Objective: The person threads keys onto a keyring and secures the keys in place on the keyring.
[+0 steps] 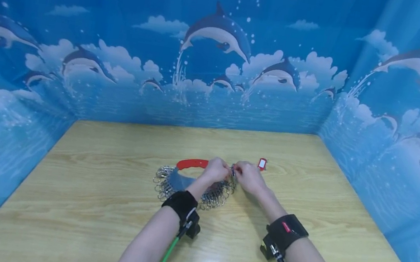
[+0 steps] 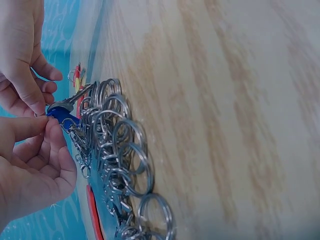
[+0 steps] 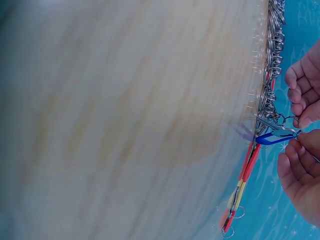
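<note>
A key holder with a red handle (image 1: 192,163) lies on the table, its curved edge lined with metal rings (image 2: 120,130) and small clips. At its right end, my left hand (image 1: 218,170) pinches a metal ring (image 3: 290,119) between thumb and fingertips. Close beside it, my right hand (image 1: 249,177) pinches the end of a blue key tag (image 3: 275,137) with a white label. A silver key (image 2: 75,97) hangs with that tag. Both hands' fingertips nearly meet at the tag's end; the exact link between ring and tag is hidden by them.
A red key tag (image 1: 262,163) with a white label lies just beyond my right hand. Red and yellow tags (image 3: 239,192) line up there in the right wrist view. The wooden table (image 1: 96,223) is bordered by a blue dolphin curtain (image 1: 136,101).
</note>
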The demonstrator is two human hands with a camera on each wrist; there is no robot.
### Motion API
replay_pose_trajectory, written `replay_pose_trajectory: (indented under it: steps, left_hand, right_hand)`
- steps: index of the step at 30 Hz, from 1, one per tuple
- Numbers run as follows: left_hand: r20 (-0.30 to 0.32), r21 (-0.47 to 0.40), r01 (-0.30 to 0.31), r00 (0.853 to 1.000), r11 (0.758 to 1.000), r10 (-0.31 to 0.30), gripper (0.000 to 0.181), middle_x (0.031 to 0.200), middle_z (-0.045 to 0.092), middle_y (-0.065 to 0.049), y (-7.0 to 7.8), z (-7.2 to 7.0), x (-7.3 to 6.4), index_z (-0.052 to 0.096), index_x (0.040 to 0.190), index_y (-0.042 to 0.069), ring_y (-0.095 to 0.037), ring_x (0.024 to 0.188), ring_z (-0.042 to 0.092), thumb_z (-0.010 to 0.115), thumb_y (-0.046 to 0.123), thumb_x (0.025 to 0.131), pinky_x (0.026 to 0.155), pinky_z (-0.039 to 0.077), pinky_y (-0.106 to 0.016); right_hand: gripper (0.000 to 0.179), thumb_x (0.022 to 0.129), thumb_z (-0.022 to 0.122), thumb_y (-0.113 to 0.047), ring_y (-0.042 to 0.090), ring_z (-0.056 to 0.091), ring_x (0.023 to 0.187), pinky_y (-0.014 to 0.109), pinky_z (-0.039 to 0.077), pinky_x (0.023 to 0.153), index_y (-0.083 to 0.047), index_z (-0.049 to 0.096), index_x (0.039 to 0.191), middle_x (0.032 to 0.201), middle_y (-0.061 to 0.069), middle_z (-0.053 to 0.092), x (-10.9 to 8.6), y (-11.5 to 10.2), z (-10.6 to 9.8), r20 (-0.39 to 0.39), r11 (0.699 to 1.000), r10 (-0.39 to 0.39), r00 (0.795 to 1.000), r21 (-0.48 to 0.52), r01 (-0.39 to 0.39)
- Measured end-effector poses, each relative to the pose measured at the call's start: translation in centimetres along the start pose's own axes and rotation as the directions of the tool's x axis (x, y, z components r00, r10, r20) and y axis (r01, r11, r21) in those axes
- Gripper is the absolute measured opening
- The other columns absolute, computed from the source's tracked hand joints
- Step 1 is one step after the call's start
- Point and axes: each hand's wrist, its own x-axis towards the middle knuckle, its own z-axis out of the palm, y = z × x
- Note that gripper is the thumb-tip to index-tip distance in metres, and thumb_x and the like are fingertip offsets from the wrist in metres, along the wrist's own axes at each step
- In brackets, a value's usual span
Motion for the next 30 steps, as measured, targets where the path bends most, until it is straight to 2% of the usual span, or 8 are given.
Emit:
replay_pose_trajectory:
  steps: [2, 6, 9, 14, 17, 21, 26, 30]
  left_hand:
    - [-0.001, -0.012, 0.012, 1.0, 1.0, -0.012, 0.018, 0.052, 0.047, 0.0, 0.07, 0.01, 0.02, 0.061, 0.056, 0.0, -0.012, 0.051, 0.036, 0.06, -0.005, 0.073, 0.048, 0.03, -0.022]
    - [0.009, -0.027, 0.047, 0.999, 0.999, -0.046, 0.022, 0.046, 0.035, 0.002, 0.21, 0.07, 0.13, 0.053, 0.053, 0.001, -0.012, 0.044, 0.024, 0.057, -0.006, 0.074, 0.046, 0.024, -0.023]
    - [0.003, -0.024, 0.052, 0.999, 0.998, -0.052, 0.015, 0.047, 0.039, 0.002, 0.2, 0.11, 0.19, 0.059, 0.059, -0.003, -0.012, 0.045, 0.029, 0.058, -0.005, 0.074, 0.046, 0.026, -0.023]
    - [-0.008, -0.027, 0.048, 0.999, 0.998, -0.048, 0.022, 0.05, 0.044, 0.001, 0.15, 0.1, 0.19, 0.056, 0.055, 0.002, -0.012, 0.049, 0.035, 0.06, -0.003, 0.076, 0.049, 0.03, -0.022]
    - [0.005, -0.033, 0.063, 0.998, 0.997, -0.063, 0.029, 0.05, 0.043, 0.001, 0.13, 0.09, 0.23, 0.052, 0.053, 0.005, -0.013, 0.047, 0.034, 0.06, -0.001, 0.08, 0.05, 0.031, -0.023]
    - [0.011, -0.038, 0.073, 0.997, 0.997, -0.072, 0.028, 0.048, 0.043, 0.001, 0.08, 0.07, 0.22, 0.056, 0.055, 0.001, -0.012, 0.045, 0.033, 0.059, 0.001, 0.082, 0.051, 0.032, -0.023]
    - [0.02, -0.039, 0.044, 0.999, 0.998, -0.043, 0.021, 0.051, 0.05, 0.0, -0.02, -0.12, 0.05, 0.065, 0.066, -0.007, -0.012, 0.048, 0.04, 0.058, 0.003, 0.083, 0.054, 0.035, -0.023]
    - [0.054, -0.01, 0.005, 0.999, 1.0, -0.005, 0.025, 0.055, 0.057, -0.003, -0.19, -0.33, -0.1, 0.068, 0.07, -0.005, -0.012, 0.055, 0.05, 0.06, 0.011, 0.087, 0.061, 0.039, -0.023]
  right_hand:
    - [0.007, 0.083, 0.061, 0.0, 0.028, 0.063, 0.081, 0.039, 0.049, 0.075, 0.001, 0.066, 0.088, 0.086, 0.013, 0.066, 0.03, 0.01, 0.0, -0.001, 1.0, -0.006, 1.0, 0.003, 0.006]
    - [0.007, 0.083, 0.062, 0.0, 0.028, 0.063, 0.081, 0.039, 0.05, 0.075, 0.001, 0.066, 0.088, 0.086, 0.013, 0.066, 0.05, 0.07, 0.03, -0.005, 1.0, -0.018, 1.0, 0.005, 0.018]
    - [0.007, 0.083, 0.061, 0.0, 0.028, 0.063, 0.082, 0.039, 0.05, 0.075, 0.001, 0.066, 0.088, 0.086, 0.014, 0.066, 0.02, 0.09, 0.04, -0.003, 1.0, -0.017, 1.0, 0.006, 0.017]
    - [0.007, 0.084, 0.06, -0.001, 0.028, 0.062, 0.081, 0.039, 0.049, 0.075, 0.001, 0.066, 0.088, 0.086, 0.013, 0.066, 0.04, 0.05, 0.06, 0.006, 1.0, -0.017, 1.0, -0.002, 0.017]
    - [0.007, 0.084, 0.06, -0.001, 0.027, 0.062, 0.08, 0.038, 0.05, 0.074, 0.0, 0.066, 0.088, 0.086, 0.012, 0.065, 0.09, 0.09, 0.1, 0.013, 1.0, -0.017, 1.0, -0.002, 0.017]
    - [0.007, 0.083, 0.061, -0.001, 0.026, 0.062, 0.079, 0.037, 0.05, 0.072, -0.001, 0.066, 0.087, 0.084, 0.011, 0.065, 0.14, 0.25, 0.2, 0.01, 1.0, -0.029, 1.0, -0.01, 0.029]
    - [0.007, 0.084, 0.06, -0.001, 0.027, 0.062, 0.08, 0.038, 0.049, 0.074, -0.001, 0.066, 0.088, 0.085, 0.011, 0.066, 0.18, 0.4, 0.28, 0.006, 0.999, -0.03, 1.0, -0.01, 0.03]
    - [0.009, 0.084, 0.059, -0.001, 0.027, 0.062, 0.083, 0.038, 0.05, 0.076, 0.0, 0.066, 0.091, 0.089, 0.013, 0.066, 0.2, 0.47, 0.16, 0.034, 1.0, 0.013, 0.999, 0.027, -0.014]
